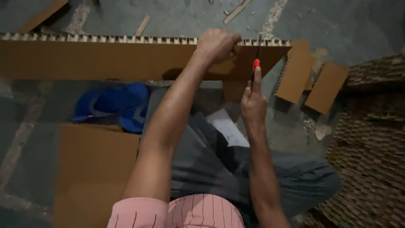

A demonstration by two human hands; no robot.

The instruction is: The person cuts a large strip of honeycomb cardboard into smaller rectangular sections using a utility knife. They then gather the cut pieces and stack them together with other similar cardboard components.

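Two bare forearms reach away from the person over grey trousers; a pink striped sleeve is cut off by the near edge. Near left, a flat cardboard sheet lies on the concrete floor, its near part running out of view. Just beyond it sit blue slippers, partly hidden behind the left arm. A white paper scrap shows between the arms, its near end hidden by the trousers.

Farther out, the right hand is curled around an orange-handled cutter, thumb up along the handle. The blade is thin and hard to make out against the board. This long honeycomb cardboard board stands on edge across the scene, its open cells showing along the top, its left end cut off by the frame. The left hand is closed over the board's top edge, gripping it just left of the cutter.

Right of the hands, two cardboard offcuts lie on the floor. A honeycomb stack fills the right side, dim and cut off. Wood slivers lie on the far floor.
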